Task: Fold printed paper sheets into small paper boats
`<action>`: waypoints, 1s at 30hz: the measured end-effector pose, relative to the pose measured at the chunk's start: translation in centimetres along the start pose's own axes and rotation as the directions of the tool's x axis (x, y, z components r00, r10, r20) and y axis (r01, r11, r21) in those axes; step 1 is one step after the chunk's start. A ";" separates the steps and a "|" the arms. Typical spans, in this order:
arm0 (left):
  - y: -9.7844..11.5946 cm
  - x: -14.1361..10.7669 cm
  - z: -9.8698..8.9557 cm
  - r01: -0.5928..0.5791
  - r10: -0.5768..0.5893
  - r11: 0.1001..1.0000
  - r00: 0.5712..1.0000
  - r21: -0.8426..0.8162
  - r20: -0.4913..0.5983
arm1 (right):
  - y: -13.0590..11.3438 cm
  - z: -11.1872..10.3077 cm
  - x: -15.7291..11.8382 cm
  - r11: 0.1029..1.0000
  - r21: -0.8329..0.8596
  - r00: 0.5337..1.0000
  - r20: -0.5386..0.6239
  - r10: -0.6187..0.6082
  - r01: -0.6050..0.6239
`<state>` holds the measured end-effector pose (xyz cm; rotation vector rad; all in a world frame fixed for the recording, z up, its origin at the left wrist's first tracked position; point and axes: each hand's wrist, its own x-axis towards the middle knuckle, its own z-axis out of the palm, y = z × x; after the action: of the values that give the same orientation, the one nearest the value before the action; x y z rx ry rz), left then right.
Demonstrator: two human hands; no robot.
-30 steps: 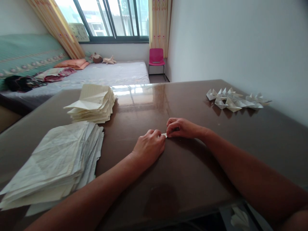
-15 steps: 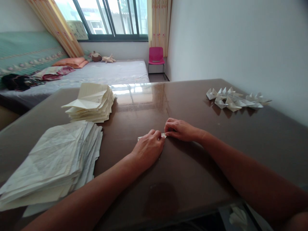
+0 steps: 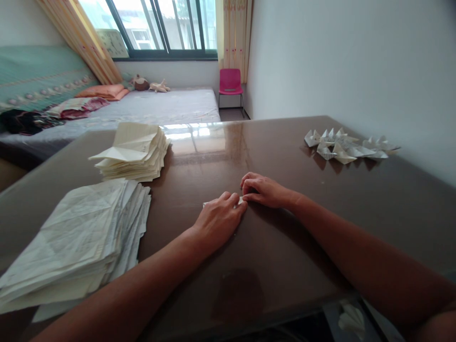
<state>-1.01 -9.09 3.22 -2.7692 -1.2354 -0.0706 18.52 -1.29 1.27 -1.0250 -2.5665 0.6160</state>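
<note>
A small folded strip of paper [image 3: 240, 200] lies on the brown table, mostly covered by my fingers. My left hand [image 3: 221, 213] presses down on it with curled fingers; one white end pokes out on the left, the other on the right. At that right end, my right hand [image 3: 265, 190] pinches the paper's tip between thumb and bent fingers. The underside of the paper and most of its folds are hidden.
Printed paper sheets [image 3: 78, 228] form a stack at the left, with a cream paper stack [image 3: 133, 152] behind it. Several folded paper boats [image 3: 344, 149] stand at the far right by the wall. Beyond the glossy table [image 3: 199, 166] are a bed [image 3: 171, 104] and a pink chair [image 3: 230, 83].
My right hand has shifted slightly left, closer over the paper's right end. My left hand stays nearly in place, still holding the paper down.
</note>
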 end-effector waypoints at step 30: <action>-0.2 -0.1 -0.2 0.045 -0.045 0.998 0.999 -0.037 -0.007 | 0.5 -0.1 -0.2 0.991 -0.094 0.994 -0.056 0.093 -0.098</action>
<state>-1.20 -9.08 3.38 -2.7692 -1.3082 -0.1096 18.99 -1.03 1.12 -1.1860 -2.5361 0.4873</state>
